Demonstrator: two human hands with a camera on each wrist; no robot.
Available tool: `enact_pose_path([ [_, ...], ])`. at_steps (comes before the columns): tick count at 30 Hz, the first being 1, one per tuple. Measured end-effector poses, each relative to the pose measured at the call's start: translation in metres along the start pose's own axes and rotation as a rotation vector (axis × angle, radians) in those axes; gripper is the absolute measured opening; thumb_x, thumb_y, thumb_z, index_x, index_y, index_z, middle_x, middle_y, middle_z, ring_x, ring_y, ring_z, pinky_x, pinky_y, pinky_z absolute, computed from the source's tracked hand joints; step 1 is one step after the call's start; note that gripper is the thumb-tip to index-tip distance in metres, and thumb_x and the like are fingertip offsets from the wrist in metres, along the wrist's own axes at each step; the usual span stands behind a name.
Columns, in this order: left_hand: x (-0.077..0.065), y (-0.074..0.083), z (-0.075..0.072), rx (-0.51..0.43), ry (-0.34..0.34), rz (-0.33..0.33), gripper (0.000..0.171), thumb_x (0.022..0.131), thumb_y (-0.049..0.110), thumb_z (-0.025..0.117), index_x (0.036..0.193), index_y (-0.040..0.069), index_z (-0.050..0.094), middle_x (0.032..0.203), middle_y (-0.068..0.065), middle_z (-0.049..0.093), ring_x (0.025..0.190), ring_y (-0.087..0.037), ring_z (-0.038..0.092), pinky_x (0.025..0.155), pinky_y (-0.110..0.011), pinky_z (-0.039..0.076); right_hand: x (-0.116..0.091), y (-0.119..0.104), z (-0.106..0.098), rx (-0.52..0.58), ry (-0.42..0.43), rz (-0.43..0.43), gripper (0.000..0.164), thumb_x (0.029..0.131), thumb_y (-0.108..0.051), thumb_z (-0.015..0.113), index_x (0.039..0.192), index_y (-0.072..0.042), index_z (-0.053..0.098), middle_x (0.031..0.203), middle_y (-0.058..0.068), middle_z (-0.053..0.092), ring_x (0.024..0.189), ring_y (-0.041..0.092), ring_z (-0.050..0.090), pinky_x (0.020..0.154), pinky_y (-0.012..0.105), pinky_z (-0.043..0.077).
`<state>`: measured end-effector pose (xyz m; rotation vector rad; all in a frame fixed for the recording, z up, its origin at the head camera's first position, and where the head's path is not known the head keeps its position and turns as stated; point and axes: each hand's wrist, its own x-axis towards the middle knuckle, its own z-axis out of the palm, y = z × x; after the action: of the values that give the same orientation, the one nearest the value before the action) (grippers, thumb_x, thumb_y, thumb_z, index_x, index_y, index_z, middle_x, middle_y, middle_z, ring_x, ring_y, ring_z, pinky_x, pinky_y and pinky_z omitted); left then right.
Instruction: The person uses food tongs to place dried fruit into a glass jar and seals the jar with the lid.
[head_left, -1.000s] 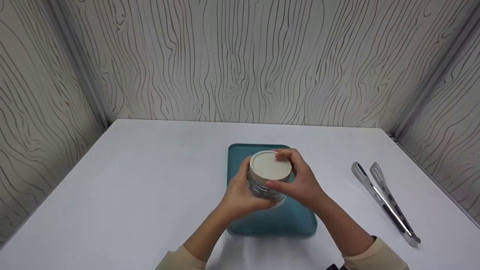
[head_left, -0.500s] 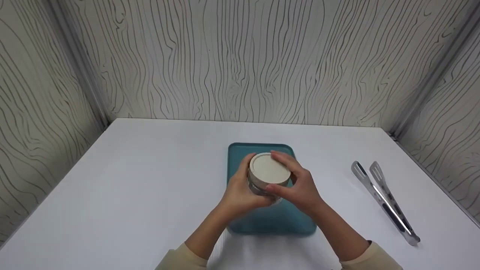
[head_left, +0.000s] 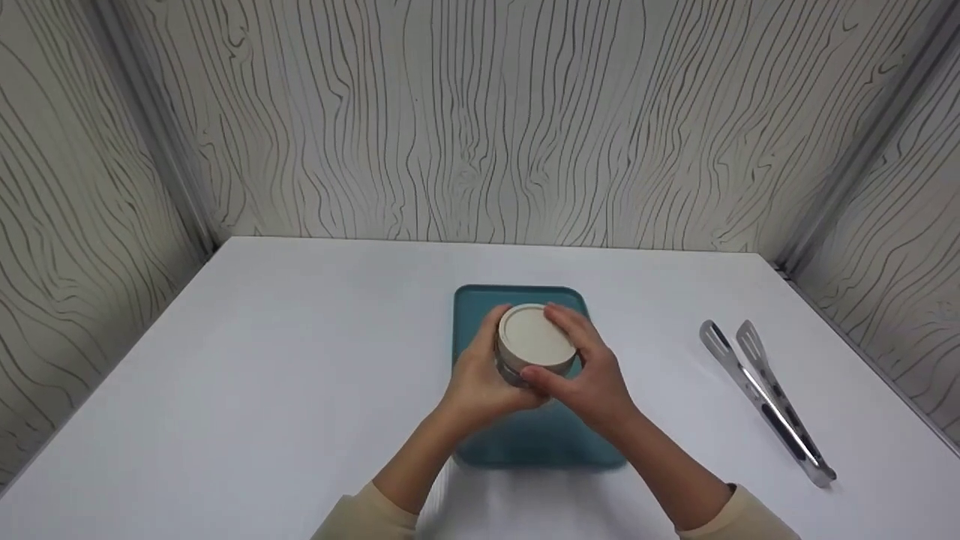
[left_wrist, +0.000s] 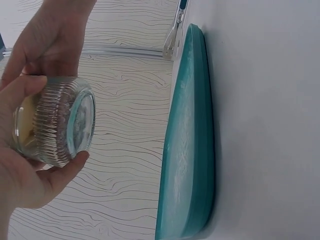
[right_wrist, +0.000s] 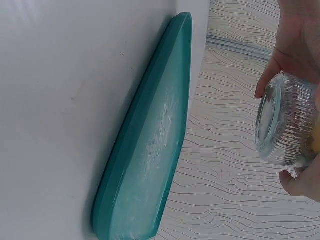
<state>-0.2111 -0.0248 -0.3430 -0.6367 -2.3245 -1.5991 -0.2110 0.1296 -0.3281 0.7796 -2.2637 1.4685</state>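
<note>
A ribbed clear glass jar (left_wrist: 55,122) with a cream round lid (head_left: 536,336) is held in the air above a teal tray (head_left: 540,442). My left hand (head_left: 484,382) grips the glass body, its thumb and fingers around the sides. The right hand (head_left: 596,375) grips the lid's rim from the right, thumb at the near side and fingers over the far edge. In the right wrist view the jar's glass base (right_wrist: 270,112) faces the tray. Something yellowish shows through the glass near the lid; what it is I cannot tell.
Metal tongs (head_left: 765,401) with dark grips lie spread on the white table (head_left: 262,375), right of the tray. Wood-grain patterned panels (head_left: 465,120) enclose the table at the back and both sides.
The right hand's fingers have shifted from the lid's top to its far rim, and the hand has turned slightly on the lid. The left hand keeps its hold on the jar.
</note>
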Motion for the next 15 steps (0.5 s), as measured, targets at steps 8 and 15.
enact_pose_path([
  [8,0.000,-0.004,0.000,0.022,0.013,0.032,0.094,0.056,0.037,0.077,0.132,0.017,0.025,0.121,0.001,0.044,0.107,-0.013,0.043,0.086,-0.039,0.039,-0.015,-0.010,0.004,-0.144,0.008,-0.018,0.060,0.078,-0.017,0.063,0.130,-0.003,0.036,0.133,0.012,0.029,0.120,0.026,0.029,0.091,0.049,0.031],
  [15,-0.002,-0.004,-0.003,-0.042,0.004,0.012,0.100,0.052,0.036,0.080,0.133,0.017,0.023,0.122,0.001,0.043,0.110,-0.014,0.041,0.089,-0.041,0.035,-0.029,-0.030,-0.001,-0.190,-0.025,0.046,0.069,0.081,-0.022,0.060,0.135,-0.004,0.022,0.138,0.012,0.018,0.125,0.027,0.018,0.093,0.054,0.024],
])
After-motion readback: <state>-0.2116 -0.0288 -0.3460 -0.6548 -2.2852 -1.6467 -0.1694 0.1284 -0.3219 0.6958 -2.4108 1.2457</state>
